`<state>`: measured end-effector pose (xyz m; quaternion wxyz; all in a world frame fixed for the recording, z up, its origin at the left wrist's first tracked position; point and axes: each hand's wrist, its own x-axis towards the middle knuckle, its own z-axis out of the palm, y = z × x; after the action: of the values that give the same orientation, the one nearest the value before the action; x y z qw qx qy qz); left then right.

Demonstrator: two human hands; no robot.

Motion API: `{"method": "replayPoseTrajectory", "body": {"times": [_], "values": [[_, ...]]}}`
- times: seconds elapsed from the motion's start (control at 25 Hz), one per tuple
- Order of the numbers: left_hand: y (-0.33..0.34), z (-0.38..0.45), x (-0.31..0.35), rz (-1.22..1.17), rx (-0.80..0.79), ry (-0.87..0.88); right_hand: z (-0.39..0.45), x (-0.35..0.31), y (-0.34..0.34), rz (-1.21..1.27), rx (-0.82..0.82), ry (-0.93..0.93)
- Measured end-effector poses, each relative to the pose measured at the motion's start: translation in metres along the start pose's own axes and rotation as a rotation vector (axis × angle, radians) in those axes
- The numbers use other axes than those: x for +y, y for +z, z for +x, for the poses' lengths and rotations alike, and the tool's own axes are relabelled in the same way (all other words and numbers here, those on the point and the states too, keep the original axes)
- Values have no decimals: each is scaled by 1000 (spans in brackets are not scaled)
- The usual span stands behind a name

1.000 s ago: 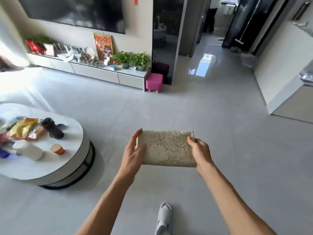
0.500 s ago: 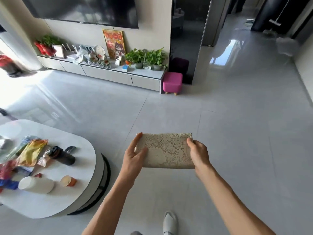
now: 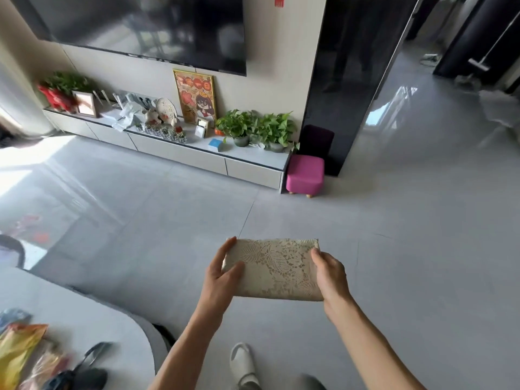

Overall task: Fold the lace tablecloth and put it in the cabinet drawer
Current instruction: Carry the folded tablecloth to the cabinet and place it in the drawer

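Two hands, left hand (image 3: 222,277) and right hand (image 3: 332,277), grip the tablecloth (image 3: 274,270) by its short ends; folded flat into a cream lace rectangle, long axis left-right.

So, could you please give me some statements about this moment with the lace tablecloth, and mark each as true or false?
1. The lace tablecloth is folded into a compact rectangle. True.
2. Only one hand holds it. False: the left hand and the right hand each have a grip on one end.
3. The tablecloth already lies in a drawer. False: it is held in the air above the floor, and the drawers of the low cabinet by the wall look closed.
4. A pink stool stands at the right end of that cabinet. True.
5. Two potted green plants stand on the cabinet top. True.
6. The television on the wall shows a bright picture. False: its screen is dark.
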<state>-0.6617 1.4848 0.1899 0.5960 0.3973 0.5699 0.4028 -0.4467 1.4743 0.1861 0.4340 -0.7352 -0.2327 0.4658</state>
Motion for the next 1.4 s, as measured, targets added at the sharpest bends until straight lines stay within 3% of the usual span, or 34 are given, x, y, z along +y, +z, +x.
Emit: {"method": "replayPoseTrajectory", "body": {"times": [0.28,0.64,0.88,1.04,1.2,1.4], "values": [[-11,200,70,42,-50,-41,152,-93,93,64,129,53],[-32,436,124,65,6,-78,353,-179,220,-43,58,98],[-67,604,138,112,-167,-128,444,-220,314,21,268,134],[-93,729,142,212,-328,-52,496,-230,379,99,370,198],[-107,828,122,239,-420,-85,566,-221,425,106,332,271],[-117,927,-1,206,-375,-153,686,-111,472,99,291,371]]}}
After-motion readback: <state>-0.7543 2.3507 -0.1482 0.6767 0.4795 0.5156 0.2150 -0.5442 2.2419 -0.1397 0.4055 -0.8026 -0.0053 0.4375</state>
